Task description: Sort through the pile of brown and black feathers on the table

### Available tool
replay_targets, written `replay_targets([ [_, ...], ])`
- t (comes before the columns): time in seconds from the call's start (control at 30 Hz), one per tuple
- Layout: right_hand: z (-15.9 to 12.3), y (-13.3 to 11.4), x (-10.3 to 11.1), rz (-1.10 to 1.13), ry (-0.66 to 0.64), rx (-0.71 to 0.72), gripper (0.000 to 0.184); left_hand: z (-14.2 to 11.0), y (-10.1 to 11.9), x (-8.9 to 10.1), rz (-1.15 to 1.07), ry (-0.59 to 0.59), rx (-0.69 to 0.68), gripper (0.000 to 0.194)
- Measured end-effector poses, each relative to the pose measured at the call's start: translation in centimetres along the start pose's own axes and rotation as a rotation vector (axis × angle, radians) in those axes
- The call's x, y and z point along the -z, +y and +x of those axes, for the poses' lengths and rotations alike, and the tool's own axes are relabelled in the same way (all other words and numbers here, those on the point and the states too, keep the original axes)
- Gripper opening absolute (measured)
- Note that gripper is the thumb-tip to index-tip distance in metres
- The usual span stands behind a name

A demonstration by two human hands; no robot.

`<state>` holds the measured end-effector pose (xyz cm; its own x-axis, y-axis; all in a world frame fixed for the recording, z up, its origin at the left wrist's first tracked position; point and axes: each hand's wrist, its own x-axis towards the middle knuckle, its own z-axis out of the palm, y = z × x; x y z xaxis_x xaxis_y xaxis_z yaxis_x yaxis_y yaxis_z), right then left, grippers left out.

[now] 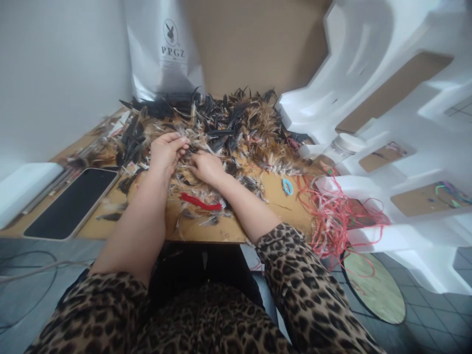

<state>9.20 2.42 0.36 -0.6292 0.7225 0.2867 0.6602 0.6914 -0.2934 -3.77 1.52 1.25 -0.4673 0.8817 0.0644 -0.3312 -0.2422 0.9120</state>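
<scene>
Both my hands are close together over a heap of brown, black and white feathers (258,118) on the table. My left hand (167,150) has its thumb and forefinger pinched; what lies between them looks like a pale feather, but it is blurred. Just right of it, my right hand (206,166) is low among the feathers, its fingers curled and their tips partly hidden. I cannot make out what those fingers hold. A bundle of red thread (201,201) lies on the table in front of my hands, among small loose feathers.
A phone (72,204) and a white box (29,189) lie at the left. Right of the feathers are a blue ring-shaped item (287,187) and tangled pink string (334,211) hanging over the edge. White foam pieces (354,59) and a lidded jar (344,146) stand at the right.
</scene>
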Motion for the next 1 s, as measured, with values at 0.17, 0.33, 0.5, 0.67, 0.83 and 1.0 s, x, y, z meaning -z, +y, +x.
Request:
replay_targets([
  [0.17,1.2,2.7,0.0,0.471,0.255,-0.218,0.009,-0.2,0.1,0.1,0.001,-0.025,0.016,0.012],
  [0.33,1.9,4.8,0.5,1.266,0.266,-0.532,0.010,-0.3,0.0,0.2,0.050,-0.070,0.061,0.012],
  [0.5,1.6,5.3,1.0,1.578,0.210,-0.567,0.017,-0.6,-0.3,0.1,0.103,-0.167,0.140,0.015],
  [0.67,1.5,5.1,1.3,1.645,0.208,-0.534,0.015,-0.9,-0.7,0.0,0.114,-0.242,0.173,0.016],
  [0.83,1.3,4.6,1.2,1.611,0.221,-0.459,0.015,-0.8,-1.1,-0.1,0.102,-0.282,0.222,0.015],
  [1.0,1.1,4.0,0.8,1.471,0.245,-0.413,0.015,-0.9,-1.1,-0.1,0.115,-0.300,0.255,0.014],
])
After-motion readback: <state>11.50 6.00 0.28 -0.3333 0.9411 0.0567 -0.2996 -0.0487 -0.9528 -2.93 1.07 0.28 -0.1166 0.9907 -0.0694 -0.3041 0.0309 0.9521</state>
